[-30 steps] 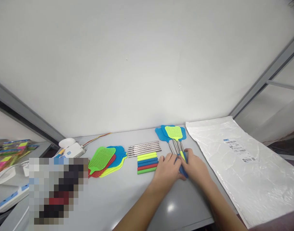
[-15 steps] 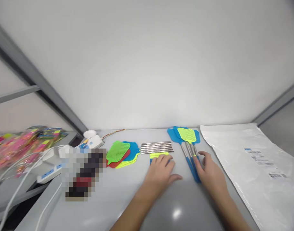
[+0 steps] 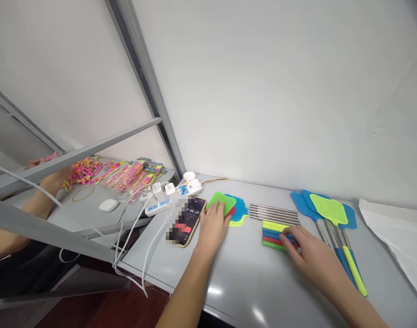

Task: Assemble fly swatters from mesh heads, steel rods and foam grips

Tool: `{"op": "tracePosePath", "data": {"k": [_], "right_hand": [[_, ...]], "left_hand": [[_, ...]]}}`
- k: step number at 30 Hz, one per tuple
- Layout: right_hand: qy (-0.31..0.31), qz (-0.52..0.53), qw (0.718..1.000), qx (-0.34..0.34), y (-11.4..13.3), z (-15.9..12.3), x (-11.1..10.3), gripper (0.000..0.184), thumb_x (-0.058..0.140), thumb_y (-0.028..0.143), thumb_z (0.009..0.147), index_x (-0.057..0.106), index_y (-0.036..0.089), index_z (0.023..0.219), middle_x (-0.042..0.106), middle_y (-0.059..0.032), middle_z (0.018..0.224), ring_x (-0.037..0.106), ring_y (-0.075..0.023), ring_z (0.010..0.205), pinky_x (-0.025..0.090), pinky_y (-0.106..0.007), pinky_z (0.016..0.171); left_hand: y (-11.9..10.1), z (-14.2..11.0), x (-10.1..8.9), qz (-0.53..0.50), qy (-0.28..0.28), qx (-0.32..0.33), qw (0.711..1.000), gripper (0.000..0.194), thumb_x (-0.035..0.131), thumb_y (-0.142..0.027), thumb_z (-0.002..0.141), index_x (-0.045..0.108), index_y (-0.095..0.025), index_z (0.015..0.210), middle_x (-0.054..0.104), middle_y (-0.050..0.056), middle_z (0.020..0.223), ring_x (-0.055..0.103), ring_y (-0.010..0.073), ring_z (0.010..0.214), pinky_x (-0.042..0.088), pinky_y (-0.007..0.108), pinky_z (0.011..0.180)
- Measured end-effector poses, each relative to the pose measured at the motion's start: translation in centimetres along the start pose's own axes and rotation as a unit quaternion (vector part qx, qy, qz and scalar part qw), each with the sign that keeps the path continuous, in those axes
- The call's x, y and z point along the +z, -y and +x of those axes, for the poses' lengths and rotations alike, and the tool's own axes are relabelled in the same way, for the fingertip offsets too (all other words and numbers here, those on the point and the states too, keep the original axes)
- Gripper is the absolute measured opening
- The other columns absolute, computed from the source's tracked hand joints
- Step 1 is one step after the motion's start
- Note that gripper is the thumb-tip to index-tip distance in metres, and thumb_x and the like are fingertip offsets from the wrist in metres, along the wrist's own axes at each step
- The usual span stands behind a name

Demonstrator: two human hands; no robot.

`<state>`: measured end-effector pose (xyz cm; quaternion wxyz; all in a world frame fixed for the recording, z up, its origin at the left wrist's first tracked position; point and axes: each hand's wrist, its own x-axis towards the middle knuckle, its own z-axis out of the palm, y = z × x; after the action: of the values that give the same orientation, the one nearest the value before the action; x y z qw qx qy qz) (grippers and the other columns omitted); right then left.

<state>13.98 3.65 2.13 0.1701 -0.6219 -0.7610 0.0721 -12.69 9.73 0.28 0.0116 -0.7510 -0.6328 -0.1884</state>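
Observation:
My left hand [image 3: 212,225] rests with its fingers spread over the pile of loose fly swatter heads, the topmost a green swatter head [image 3: 218,200]. Blue [image 3: 238,207], red and yellow heads show from under it. At the coloured handle tubes [image 3: 272,234], my right hand [image 3: 309,250] has its thumb and fingers apart over their right end. Just behind those tubes lies a row of metal rods [image 3: 272,214]. Assembled fly swatters with blue and yellow heads [image 3: 326,209] lie to the right, their handles pointing toward me, one of them yellow.
A phone [image 3: 191,221], partly pixelated, lies left of the heads. Beside it are power strips [image 3: 157,205] with white cables hanging over the table edge. Far left, behind a metal frame [image 3: 102,150], another person's arm [image 3: 44,196] is among pink items. White plastic packaging [image 3: 393,237] covers the right side.
The view has swung left. My left hand has gone from the handle tubes to the swatter heads. My right hand has left the assembled swatters and moved to the tubes.

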Motion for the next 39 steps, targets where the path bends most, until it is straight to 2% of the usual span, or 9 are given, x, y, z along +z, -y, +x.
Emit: {"op": "tracePosePath", "data": {"k": [8,11,15,17,22,24,28,34,39], "right_hand": [[-0.002,-0.069,0.997,-0.042,-2.2,3.5,-0.6,0.027,0.038,0.038,0.095,0.059,0.021,0.091,0.060,-0.0064,0.091,0.058,-0.0220,0.081,0.042,-0.033,0.069],[-0.003,-0.087,0.996,-0.033,-2.0,5.2,-0.7,0.027,0.039,0.035,0.095,0.061,0.019,0.093,0.059,-0.0073,0.091,0.056,-0.0221,0.084,0.041,-0.033,0.071],[0.012,-0.096,0.995,-0.022,-1.7,7.7,-0.1,0.028,0.039,0.031,0.096,0.063,0.018,0.100,0.058,-0.0111,0.100,0.054,-0.0249,0.095,0.039,-0.035,0.078],[0.027,-0.090,0.995,-0.021,-1.8,8.8,0.3,0.028,0.040,0.030,0.096,0.065,0.018,0.101,0.058,-0.0119,0.102,0.053,-0.0249,0.097,0.038,-0.034,0.078],[0.070,-0.055,0.996,-0.029,-2.9,10.5,0.9,0.028,0.043,0.029,0.094,0.070,0.021,0.096,0.060,-0.0102,0.101,0.055,-0.0224,0.094,0.038,-0.031,0.077],[0.085,-0.037,0.995,-0.035,-3.3,10.9,0.9,0.026,0.045,0.029,0.093,0.071,0.022,0.096,0.062,-0.0087,0.100,0.056,-0.0209,0.094,0.038,-0.029,0.078],[0.107,-0.004,0.994,-0.039,-4.0,11.5,0.8,0.024,0.048,0.030,0.092,0.071,0.022,0.095,0.064,-0.0069,0.099,0.058,-0.0178,0.091,0.040,-0.026,0.079],[0.133,0.014,0.991,-0.025,-4.4,12.5,1.1,0.020,0.052,0.025,0.091,0.069,0.016,0.091,0.065,-0.0081,0.098,0.061,-0.0165,0.088,0.045,-0.027,0.079],[0.146,0.012,0.989,-0.013,-4.1,12.7,1.1,0.033,0.056,0.035,0.091,0.056,0.017,0.119,0.058,-0.0079,0.118,0.060,-0.0196,0.099,0.052,-0.041,0.083]], "left_hand": [[-0.4,-0.1,-0.3,-0.048,-0.041,0.053,0.997,0.018,0.043,-0.021,0.095,0.059,-0.023,0.104,0.066,0.006,0.116,0.059,0.0218,0.109,0.037,0.042,0.094],[-0.1,0.2,-0.6,-0.100,-0.134,0.072,0.983,0.022,0.040,-0.019,0.096,0.058,-0.022,0.108,0.068,0.007,0.112,0.062,0.0198,0.104,0.040,0.040,0.095],[-0.4,-0.7,-1.5,-0.158,-0.309,0.141,0.927,0.030,0.046,-0.009,0.091,0.055,-0.022,0.116,0.070,0.006,0.106,0.063,0.0190,0.102,0.039,0.043,0.099],[-1.4,-2.2,-2.0,-0.166,-0.331,0.197,0.908,0.034,0.048,-0.006,0.088,0.055,-0.024,0.116,0.071,0.005,0.102,0.063,0.0187,0.099,0.040,0.043,0.098],[-4.9,-7.6,-2.3,-0.140,-0.194,0.353,0.905,0.027,0.040,-0.009,0.093,0.059,-0.018,0.110,0.072,0.006,0.101,0.061,0.0170,0.099,0.039,0.039,0.097],[-5.7,-9.0,-2.2,-0.120,-0.146,0.366,0.911,0.027,0.040,-0.009,0.094,0.062,-0.018,0.106,0.071,0.005,0.102,0.060,0.0169,0.099,0.039,0.038,0.097],[-5.3,-9.9,-1.8,-0.112,-0.080,0.366,0.921,0.025,0.040,-0.009,0.094,0.062,-0.017,0.102,0.069,0.006,0.104,0.059,0.0177,0.097,0.041,0.037,0.092],[-4.2,-9.9,-0.9,-0.129,-0.003,0.306,0.943,0.021,0.044,-0.008,0.092,0.059,-0.018,0.102,0.067,0.004,0.097,0.057,0.0188,0.091,0.040,0.037,0.085],[-4.5,-9.8,-1.1,-0.109,0.039,0.283,0.952,0.016,0.046,-0.010,0.089,0.058,-0.020,0.094,0.063,0.003,0.091,0.055,0.0188,0.086,0.038,0.041,0.087]]}}
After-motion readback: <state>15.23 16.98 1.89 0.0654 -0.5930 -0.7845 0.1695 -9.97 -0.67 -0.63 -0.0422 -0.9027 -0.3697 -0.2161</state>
